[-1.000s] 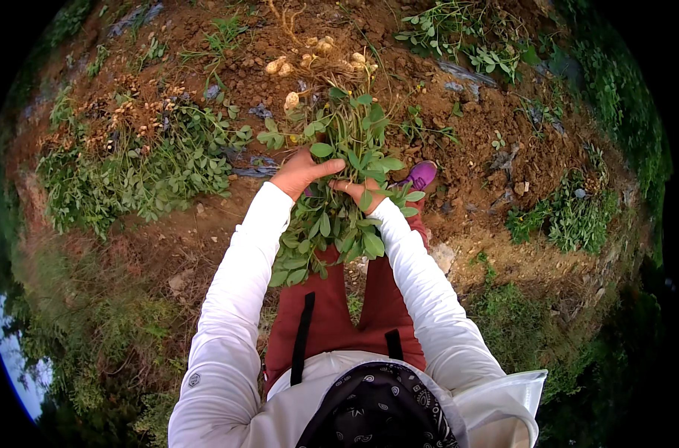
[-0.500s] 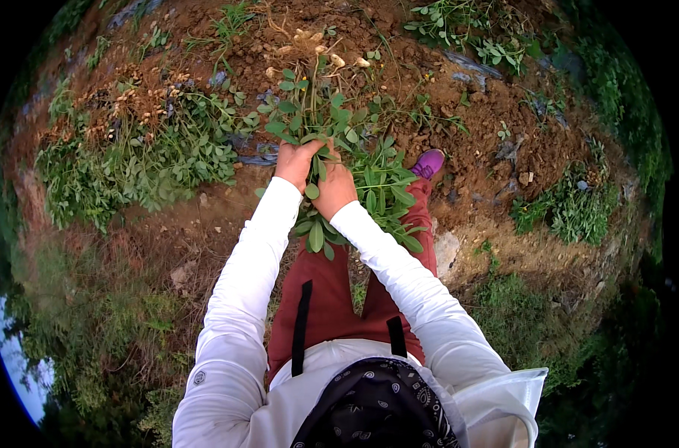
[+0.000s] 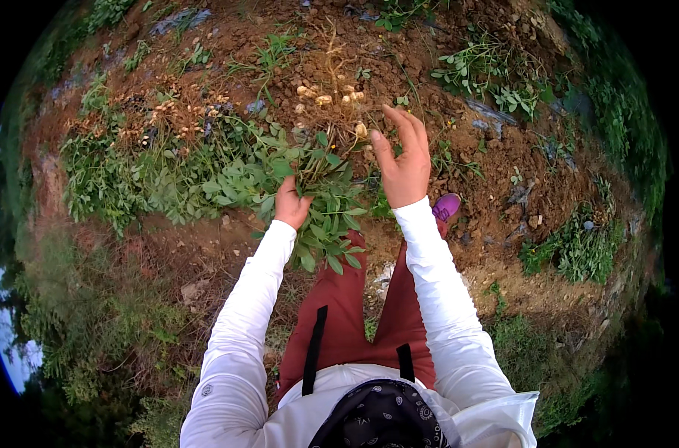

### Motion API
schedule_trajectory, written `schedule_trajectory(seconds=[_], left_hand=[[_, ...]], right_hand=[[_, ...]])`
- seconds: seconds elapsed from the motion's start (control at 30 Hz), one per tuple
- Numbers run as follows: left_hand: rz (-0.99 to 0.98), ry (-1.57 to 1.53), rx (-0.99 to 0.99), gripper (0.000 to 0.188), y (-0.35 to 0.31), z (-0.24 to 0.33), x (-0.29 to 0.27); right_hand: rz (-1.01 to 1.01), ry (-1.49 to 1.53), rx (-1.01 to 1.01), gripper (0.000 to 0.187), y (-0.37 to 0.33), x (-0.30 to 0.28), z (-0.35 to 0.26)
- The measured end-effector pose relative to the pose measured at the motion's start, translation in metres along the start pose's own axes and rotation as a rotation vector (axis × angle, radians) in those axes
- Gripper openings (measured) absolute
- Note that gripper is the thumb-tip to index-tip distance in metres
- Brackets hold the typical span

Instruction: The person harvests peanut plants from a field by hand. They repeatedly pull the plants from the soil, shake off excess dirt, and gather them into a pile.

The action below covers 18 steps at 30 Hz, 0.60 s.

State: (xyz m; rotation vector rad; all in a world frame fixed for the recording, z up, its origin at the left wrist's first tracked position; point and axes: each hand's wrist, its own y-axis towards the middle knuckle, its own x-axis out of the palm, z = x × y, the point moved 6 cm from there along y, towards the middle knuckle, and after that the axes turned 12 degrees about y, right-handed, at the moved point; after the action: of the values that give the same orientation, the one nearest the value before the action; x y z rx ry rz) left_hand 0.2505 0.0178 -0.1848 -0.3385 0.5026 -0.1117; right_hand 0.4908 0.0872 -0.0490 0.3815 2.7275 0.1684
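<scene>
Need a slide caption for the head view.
Left hand grips a peanut plant; open right hand beside its pods.

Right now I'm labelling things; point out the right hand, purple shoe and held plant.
Right hand (image 3: 409, 163), head view: back of the hand.
Purple shoe (image 3: 447, 206), head view: upper.
Held plant (image 3: 332, 210), head view: leaves.

The peanut plant (image 3: 330, 212) is between a plant pile (image 3: 126, 179) and a shoe (image 3: 446, 207).

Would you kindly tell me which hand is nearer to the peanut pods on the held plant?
Right. The right hand is open, just right of the peanut pods; the left hand holds the plant lower in the picture, farther away.
</scene>
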Motion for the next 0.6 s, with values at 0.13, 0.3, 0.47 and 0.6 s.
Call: schedule_trajectory(seconds=[0.13,0.3,0.47,0.6], left_hand=[[0.137,0.487,0.150,0.054,-0.008,0.036,-0.006],[0.227,0.567,0.188,0.056,-0.008,0.039,-0.013],[0.203,0.549,0.142,0.056,-0.010,0.028,-0.019],[0.228,0.425,0.156,0.055,-0.006,0.018,-0.026]], right_hand=[[-0.280,-0.286,0.068,0.046,0.010,0.041,0.003],[-0.239,-0.269,0.121,0.032,0.010,0.065,0.027],[-0.196,-0.158,-0.042,0.017,0.006,0.070,0.017],[-0.046,0.022,-0.021,0.021,0.004,0.058,0.013]])
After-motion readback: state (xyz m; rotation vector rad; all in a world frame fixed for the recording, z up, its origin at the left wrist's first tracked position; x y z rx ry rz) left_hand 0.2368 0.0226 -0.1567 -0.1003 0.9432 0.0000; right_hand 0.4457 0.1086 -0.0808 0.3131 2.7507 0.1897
